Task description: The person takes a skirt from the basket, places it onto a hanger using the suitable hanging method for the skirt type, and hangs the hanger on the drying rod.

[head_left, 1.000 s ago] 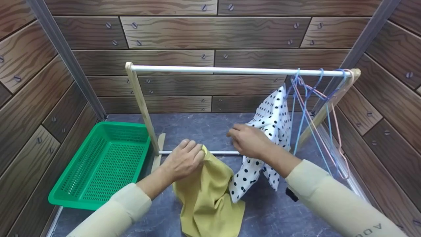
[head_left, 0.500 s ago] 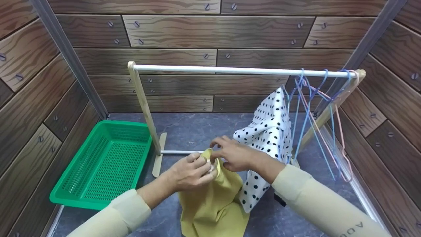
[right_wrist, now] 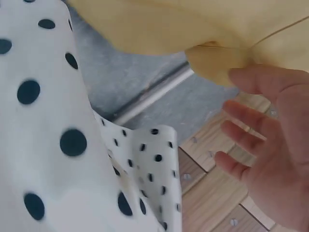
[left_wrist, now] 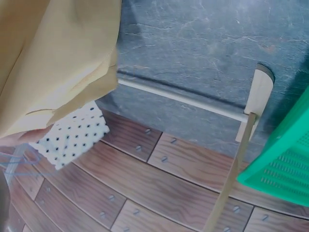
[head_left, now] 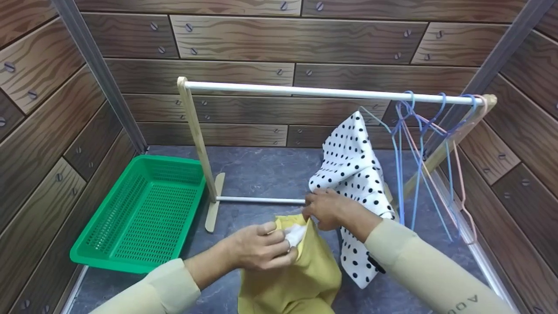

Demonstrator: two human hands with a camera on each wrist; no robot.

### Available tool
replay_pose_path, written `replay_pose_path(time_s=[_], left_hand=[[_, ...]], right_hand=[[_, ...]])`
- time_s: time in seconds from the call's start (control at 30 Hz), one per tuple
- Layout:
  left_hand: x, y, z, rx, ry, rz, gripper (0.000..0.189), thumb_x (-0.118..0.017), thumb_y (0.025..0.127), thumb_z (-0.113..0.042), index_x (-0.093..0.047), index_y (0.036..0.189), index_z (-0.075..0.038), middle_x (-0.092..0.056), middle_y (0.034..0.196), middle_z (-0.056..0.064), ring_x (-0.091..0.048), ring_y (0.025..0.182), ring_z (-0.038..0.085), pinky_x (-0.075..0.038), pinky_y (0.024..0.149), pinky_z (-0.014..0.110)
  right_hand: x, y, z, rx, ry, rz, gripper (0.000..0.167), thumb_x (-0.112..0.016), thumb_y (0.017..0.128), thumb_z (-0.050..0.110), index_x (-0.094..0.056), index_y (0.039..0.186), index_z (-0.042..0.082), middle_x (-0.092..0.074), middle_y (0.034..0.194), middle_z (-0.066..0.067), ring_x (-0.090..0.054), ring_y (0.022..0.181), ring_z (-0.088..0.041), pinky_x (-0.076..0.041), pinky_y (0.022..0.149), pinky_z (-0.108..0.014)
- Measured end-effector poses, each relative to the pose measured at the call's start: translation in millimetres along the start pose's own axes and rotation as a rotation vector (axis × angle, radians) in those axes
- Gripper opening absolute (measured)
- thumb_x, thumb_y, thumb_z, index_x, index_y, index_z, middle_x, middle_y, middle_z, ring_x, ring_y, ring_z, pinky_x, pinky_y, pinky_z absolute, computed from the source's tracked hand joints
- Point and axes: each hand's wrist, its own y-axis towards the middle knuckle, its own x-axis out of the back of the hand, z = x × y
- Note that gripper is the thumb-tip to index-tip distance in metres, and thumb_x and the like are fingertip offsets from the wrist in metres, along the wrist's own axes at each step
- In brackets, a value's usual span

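A yellow cloth garment hangs in front of me, its top edge spread between both hands. At the opening's left side, my left hand grips the edge with curled fingers. My right hand pinches the opposite corner; in the right wrist view its thumb lies against the yellow cloth. A white patch shows inside the opening. Just right of it, a white cloth with black dots droops from a hanger, partly behind my right forearm.
A wooden rack with a white top rail spans the back. Several blue and pink hangers crowd its right end. To the left, a green plastic basket sits beside the rack's wooden foot. Plank-patterned walls enclose the grey floor.
My right hand has come left from beside the dotted cloth to the yellow garment. Its top edge is now drawn apart between both hands, exposing the white patch. The dotted cloth has shifted slightly.
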Motion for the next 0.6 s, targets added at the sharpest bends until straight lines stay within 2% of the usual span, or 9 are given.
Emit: replay_pose_path(time_s=[0.07,0.13,0.2,0.27,0.37,0.4,0.47,0.6], left_hand=[[7.2,7.0,3.9,-0.015,0.003,-0.02,0.014,-0.05,0.094,-0.019,-0.064,0.093,-0.02,-0.054,0.075,-0.009,-0.049,0.069,0.01,-0.038,0.073,0.029],[12.6,9.3,6.8,-0.018,0.006,-0.027,0.013,-0.051,0.094,-0.018,-0.064,0.092,-0.019,-0.052,0.074,-0.009,-0.048,0.067,0.01,-0.037,0.072,0.028],[11.8,4.4,5.6,-0.012,0.003,-0.021,0.013,-0.051,0.094,-0.018,-0.064,0.091,-0.019,-0.052,0.074,-0.009,-0.048,0.068,0.01,-0.037,0.071,0.028],[9.0,-3.5,3.3,0.005,-0.006,-0.008,0.014,-0.05,0.095,-0.018,-0.064,0.091,-0.018,-0.052,0.074,-0.008,-0.05,0.068,0.011,-0.038,0.071,0.028],[-0.5,-18.6,-2.5,0.036,-0.023,0.016,0.018,-0.047,0.097,-0.019,-0.063,0.09,-0.018,-0.052,0.074,-0.007,-0.05,0.069,0.013,-0.038,0.071,0.029],[-3.8,-23.8,-4.5,0.047,-0.027,0.029,0.019,-0.046,0.097,-0.019,-0.063,0.09,-0.017,-0.052,0.074,-0.006,-0.05,0.069,0.014,-0.038,0.071,0.03],[-9.5,-32.8,-7.9,0.069,-0.032,0.061,0.019,-0.045,0.097,-0.019,-0.063,0.091,-0.017,-0.053,0.076,-0.005,-0.049,0.068,0.015,-0.038,0.071,0.031],[-15.6,-44.1,-10.2,0.115,-0.032,0.125,0.017,-0.047,0.097,-0.018,-0.063,0.094,-0.015,-0.057,0.079,-0.004,-0.048,0.068,0.016,-0.037,0.073,0.033]], right_hand=[[-8,-0.1,-3,0.05,0.03,0.052,0.043,-0.074,0.079,0.014,-0.071,0.119,0.027,-0.061,0.127,-0.007,-0.056,0.114,-0.027,-0.047,0.094,-0.045],[-16,0.0,-6,0.116,0.115,0.081,0.043,-0.075,0.078,0.013,-0.072,0.119,0.024,-0.064,0.122,-0.006,-0.059,0.11,-0.025,-0.049,0.093,-0.04],[-21,0.3,-8,0.173,0.215,0.099,0.042,-0.077,0.077,0.014,-0.073,0.117,0.022,-0.067,0.116,-0.004,-0.061,0.108,-0.023,-0.05,0.093,-0.035],[-23,0.1,-9,0.203,0.308,0.116,0.04,-0.077,0.075,0.014,-0.074,0.115,0.019,-0.067,0.118,-0.005,-0.061,0.112,-0.023,-0.048,0.098,-0.033],[-20,-0.2,-9,0.181,0.41,0.151,0.033,-0.075,0.076,0.017,-0.076,0.109,0.016,-0.066,0.123,-0.008,-0.059,0.118,-0.025,-0.046,0.102,-0.035],[-18,-0.5,-8,0.17,0.429,0.156,0.03,-0.074,0.077,0.019,-0.076,0.106,0.015,-0.067,0.122,-0.009,-0.06,0.115,-0.026,-0.046,0.101,-0.037],[-14,-1.0,-8,0.119,0.448,0.161,0.028,-0.072,0.08,0.026,-0.076,0.104,0.014,-0.069,0.118,-0.007,-0.062,0.108,-0.024,-0.048,0.097,-0.037],[-5,-2.8,-9,0.008,0.427,0.158,0.028,-0.069,0.088,0.036,-0.076,0.099,0.011,-0.073,0.096,-0.004,-0.065,0.082,-0.017,-0.052,0.078,-0.034]])
